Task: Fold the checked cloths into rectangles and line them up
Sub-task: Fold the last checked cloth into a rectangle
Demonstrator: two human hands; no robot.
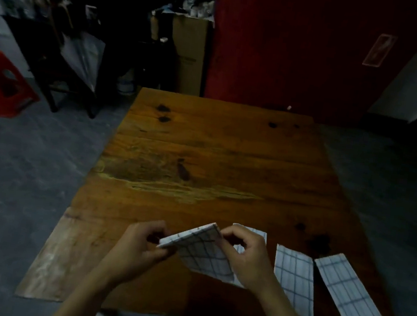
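Folded checked cloth (202, 253) lifted between hands near table (202, 157) front edge; left hand (141, 245) pinches left corner, right hand (244, 256) grips right edge.

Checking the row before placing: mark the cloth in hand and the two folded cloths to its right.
held cloth (202, 253): head view, checked face.
middle folded cloth (293, 279): head view, centre.
rightmost folded cloth (347, 289): head view, centre.

A single head-worn wide-angle view looks forward and steeply down from close above the near edge of the worktop (202, 157), its far end facing a red wall (297, 49).
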